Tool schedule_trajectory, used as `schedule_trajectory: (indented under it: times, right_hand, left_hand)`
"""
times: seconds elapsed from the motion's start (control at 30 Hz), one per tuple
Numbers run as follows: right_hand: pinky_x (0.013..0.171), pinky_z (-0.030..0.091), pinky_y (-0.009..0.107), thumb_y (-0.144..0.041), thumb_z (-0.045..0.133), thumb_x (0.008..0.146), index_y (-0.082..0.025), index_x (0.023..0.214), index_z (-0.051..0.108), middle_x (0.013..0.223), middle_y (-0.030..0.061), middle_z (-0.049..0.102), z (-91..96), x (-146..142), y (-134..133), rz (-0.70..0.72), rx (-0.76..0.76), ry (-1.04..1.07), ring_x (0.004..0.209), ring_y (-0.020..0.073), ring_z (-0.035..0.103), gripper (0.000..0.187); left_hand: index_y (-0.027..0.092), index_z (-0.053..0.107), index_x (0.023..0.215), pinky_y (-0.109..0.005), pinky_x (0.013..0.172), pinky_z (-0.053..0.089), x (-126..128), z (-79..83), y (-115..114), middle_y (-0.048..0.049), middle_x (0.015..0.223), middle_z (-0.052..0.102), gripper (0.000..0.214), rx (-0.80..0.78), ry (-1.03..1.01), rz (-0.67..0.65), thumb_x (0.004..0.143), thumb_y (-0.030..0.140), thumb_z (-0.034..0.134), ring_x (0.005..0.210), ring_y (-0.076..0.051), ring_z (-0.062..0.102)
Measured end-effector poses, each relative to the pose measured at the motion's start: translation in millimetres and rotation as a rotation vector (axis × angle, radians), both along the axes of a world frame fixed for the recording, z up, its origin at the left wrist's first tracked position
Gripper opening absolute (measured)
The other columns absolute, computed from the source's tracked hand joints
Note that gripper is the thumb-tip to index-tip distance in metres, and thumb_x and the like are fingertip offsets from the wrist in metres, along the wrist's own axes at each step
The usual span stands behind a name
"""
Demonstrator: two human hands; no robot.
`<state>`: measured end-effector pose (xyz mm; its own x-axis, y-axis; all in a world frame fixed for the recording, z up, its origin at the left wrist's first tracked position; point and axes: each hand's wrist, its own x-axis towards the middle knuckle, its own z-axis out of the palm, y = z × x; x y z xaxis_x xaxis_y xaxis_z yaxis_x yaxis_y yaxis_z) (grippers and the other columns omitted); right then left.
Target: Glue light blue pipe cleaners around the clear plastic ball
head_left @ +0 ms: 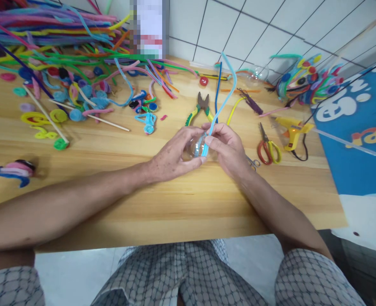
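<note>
Between my hands, just above the wooden table (162, 204), is a clear plastic ball (192, 146). My left hand (178, 154) is curled around its left side, thumb along the bottom. A light blue pipe cleaner (228, 95) runs against the ball and rises in a long bend up and to the right. My right hand (226, 146) pinches this pipe cleaner against the ball with thumb and fingers. Pliers (203, 104) with green and yellow handles lie just beyond the hands. A dark blue pipe cleaner (219, 91) lies beside them.
Scissors (267, 146) and a yellow glue gun (291, 131) lie on the right. Bundled pipe cleaners (54, 32) fill the back left, with coiled pieces and wooden sticks (46, 112) before them. Another clear ball (257, 74) and decorated balls (306, 80) stand near the tiled wall.
</note>
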<state>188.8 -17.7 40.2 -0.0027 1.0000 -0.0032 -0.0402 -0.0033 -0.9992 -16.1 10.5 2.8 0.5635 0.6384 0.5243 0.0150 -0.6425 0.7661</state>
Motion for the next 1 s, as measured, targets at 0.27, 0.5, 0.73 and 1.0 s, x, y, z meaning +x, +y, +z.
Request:
schedule_trajectory:
  times: [0.27,0.5,0.73,1.0]
  right_hand:
    - [0.101,0.062,0.040,-0.062,0.100,0.072,-0.029,0.090,0.071,0.119,0.0016,0.078,-1.9,2,1,0.018,0.009,-0.026,0.114,0.0237,0.072,0.047]
    - [0.104,0.060,0.039,-0.064,0.098,0.074,-0.029,0.091,0.073,0.112,0.0008,0.079,-2.6,1,0,-0.007,0.003,-0.006,0.114,0.0232,0.072,0.046]
    - [0.095,0.061,0.037,-0.066,0.083,0.090,-0.030,0.098,0.071,0.104,0.0007,0.075,2.8,13,6,-0.132,0.039,-0.042,0.106,0.0208,0.073,0.039]
    - [0.069,0.052,0.031,-0.049,0.090,0.080,-0.025,0.091,0.075,0.085,0.0007,0.075,15.1,79,-43,-0.249,-0.086,-0.354,0.075,0.0166,0.063,0.030]
  left_hand:
    - [0.025,0.055,0.150,-0.051,0.117,0.058,0,-2.4,0,-0.0151,0.147,0.068,0.060,-0.027,0.016,0.020,0.099,0.047,0.079,0.136,-0.031,0.069]
    - [0.024,0.054,0.149,-0.050,0.114,0.060,0,-0.7,-1,-0.0149,0.145,0.069,0.061,-0.044,0.038,0.016,0.098,0.046,0.080,0.131,-0.031,0.071]
    - [0.022,0.054,0.148,-0.048,0.112,0.061,1,-2.0,-2,-0.0146,0.140,0.069,0.060,-0.094,0.036,0.030,0.098,0.043,0.079,0.128,-0.030,0.071]
    - [0.023,0.053,0.149,-0.049,0.115,0.060,0,-4.8,-2,-0.0149,0.142,0.067,0.059,-0.064,0.050,0.037,0.098,0.037,0.079,0.133,-0.031,0.070]
